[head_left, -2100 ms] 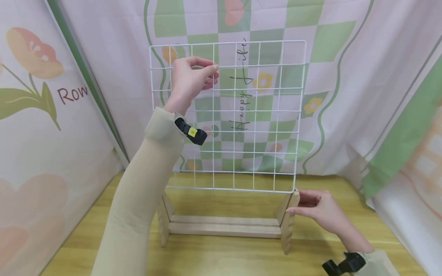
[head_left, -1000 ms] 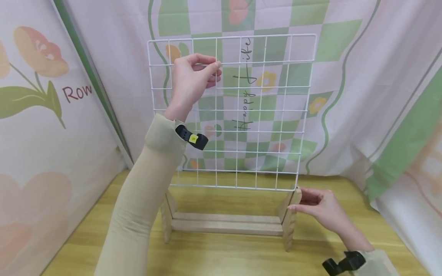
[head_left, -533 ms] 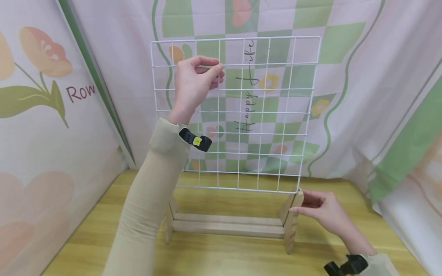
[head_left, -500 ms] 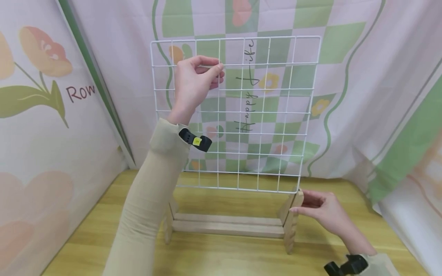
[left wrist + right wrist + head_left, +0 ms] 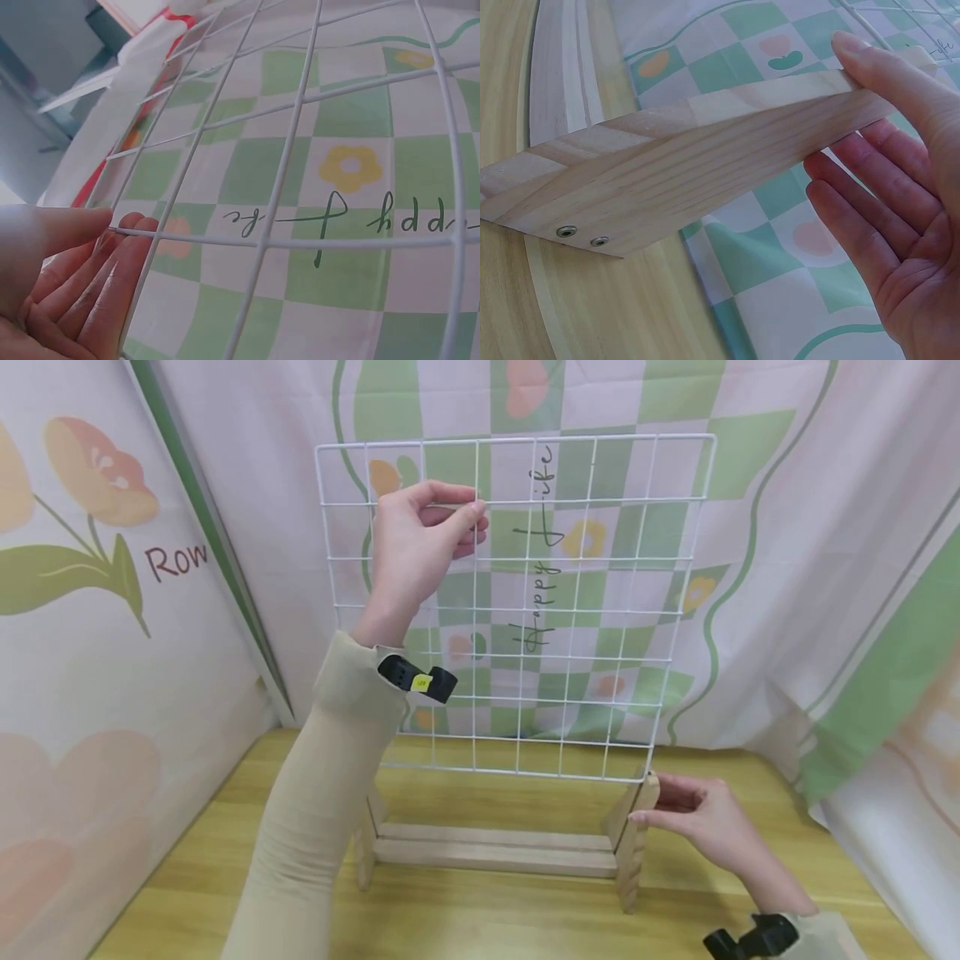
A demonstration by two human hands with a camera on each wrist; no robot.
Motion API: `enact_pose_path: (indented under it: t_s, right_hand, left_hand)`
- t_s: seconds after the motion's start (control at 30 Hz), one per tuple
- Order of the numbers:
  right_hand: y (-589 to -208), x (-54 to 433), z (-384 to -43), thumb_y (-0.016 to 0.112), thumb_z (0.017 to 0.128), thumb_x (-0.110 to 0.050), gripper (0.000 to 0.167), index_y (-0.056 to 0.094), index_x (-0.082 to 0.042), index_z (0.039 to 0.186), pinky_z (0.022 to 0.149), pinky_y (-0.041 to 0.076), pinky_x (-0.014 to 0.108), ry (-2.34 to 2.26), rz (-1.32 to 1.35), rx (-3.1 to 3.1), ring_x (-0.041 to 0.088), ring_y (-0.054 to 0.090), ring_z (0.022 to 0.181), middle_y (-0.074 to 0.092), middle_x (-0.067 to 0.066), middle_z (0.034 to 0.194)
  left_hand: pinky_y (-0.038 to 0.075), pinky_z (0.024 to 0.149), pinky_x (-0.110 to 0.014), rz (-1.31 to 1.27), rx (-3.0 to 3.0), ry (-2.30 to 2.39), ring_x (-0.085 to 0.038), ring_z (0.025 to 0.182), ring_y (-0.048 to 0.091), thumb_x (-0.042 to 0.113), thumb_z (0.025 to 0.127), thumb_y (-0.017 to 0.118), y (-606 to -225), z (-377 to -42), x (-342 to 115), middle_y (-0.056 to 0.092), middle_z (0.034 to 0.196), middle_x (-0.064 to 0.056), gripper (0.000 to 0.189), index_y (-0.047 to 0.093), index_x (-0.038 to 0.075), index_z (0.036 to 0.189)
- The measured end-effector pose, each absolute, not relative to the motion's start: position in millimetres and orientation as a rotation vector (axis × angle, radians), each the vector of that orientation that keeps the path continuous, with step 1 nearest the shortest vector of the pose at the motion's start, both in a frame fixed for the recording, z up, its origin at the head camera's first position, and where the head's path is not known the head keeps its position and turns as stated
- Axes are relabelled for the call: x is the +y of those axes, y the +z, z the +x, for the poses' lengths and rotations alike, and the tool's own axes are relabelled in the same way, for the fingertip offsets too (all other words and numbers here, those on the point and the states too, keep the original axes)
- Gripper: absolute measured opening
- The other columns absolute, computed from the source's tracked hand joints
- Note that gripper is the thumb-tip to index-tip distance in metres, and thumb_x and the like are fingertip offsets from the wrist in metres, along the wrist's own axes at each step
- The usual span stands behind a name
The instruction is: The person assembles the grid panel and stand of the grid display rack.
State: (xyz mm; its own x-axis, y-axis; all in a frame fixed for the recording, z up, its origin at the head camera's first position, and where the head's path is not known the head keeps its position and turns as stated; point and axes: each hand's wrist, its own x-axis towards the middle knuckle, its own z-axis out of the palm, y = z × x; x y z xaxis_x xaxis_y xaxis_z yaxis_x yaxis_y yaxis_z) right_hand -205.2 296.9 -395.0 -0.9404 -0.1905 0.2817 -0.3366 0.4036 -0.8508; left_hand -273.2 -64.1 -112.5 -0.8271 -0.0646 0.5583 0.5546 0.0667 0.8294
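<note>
A white wire grid panel (image 5: 551, 608) stands up from a wooden stand (image 5: 495, 852) on the table. My left hand (image 5: 423, 539) pinches a wire in its upper left part between thumb and fingers; the left wrist view shows the thumb in front of the grid (image 5: 259, 242) and the fingertips behind. With my right hand (image 5: 701, 822) I hold the top of the stand's right side board, thumb on the near edge, fingers on the far edge. The grid's lower right corner sits at the top of that board. In the right wrist view the side board (image 5: 682, 157) shows two metal screws.
The stand is on a wood-grain table (image 5: 480, 918). A green-checked curtain (image 5: 585, 410) with flowers and lettering hangs right behind the grid. A flower-printed white panel (image 5: 82, 693) closes off the left, and more curtain (image 5: 900, 693) hangs at the right.
The grid's top edge has leaned toward me and spans wider in view, with my left hand still pinching it. My right hand stays on the side board. The head view has shifted slightly.
</note>
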Motion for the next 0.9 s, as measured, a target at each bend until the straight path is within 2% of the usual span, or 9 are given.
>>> enact_pose_path:
  t_s: [0.7,0.9]
  right_hand:
    - [-396.2,299.3,-206.3,0.085,0.084,-0.008,0.05,0.065,0.009,0.127,0.077,0.061,0.028,1.564,0.48,-2.518,0.014,0.073,0.092,0.076,0.009,0.104]
    - [-395.2,300.2,-206.0,0.084,0.085,-0.009,0.05,0.064,0.01,0.127,0.078,0.061,0.028,1.561,0.487,-2.526,0.016,0.073,0.093,0.075,0.012,0.106]
  left_hand:
    - [0.062,0.073,-0.031,-0.568,-1.8,-1.822,-0.024,0.076,0.073,0.009,0.091,0.079,-123.1,-248.1,-64.6,0.075,0.085,-0.012,0.012,0.075,0.001,0.099]
    - [0.063,0.072,-0.032,-0.585,-1.793,-1.815,-0.024,0.076,0.073,0.008,0.091,0.079,-126.4,-244.7,-65.0,0.075,0.085,-0.012,0.012,0.075,0.0,0.098]
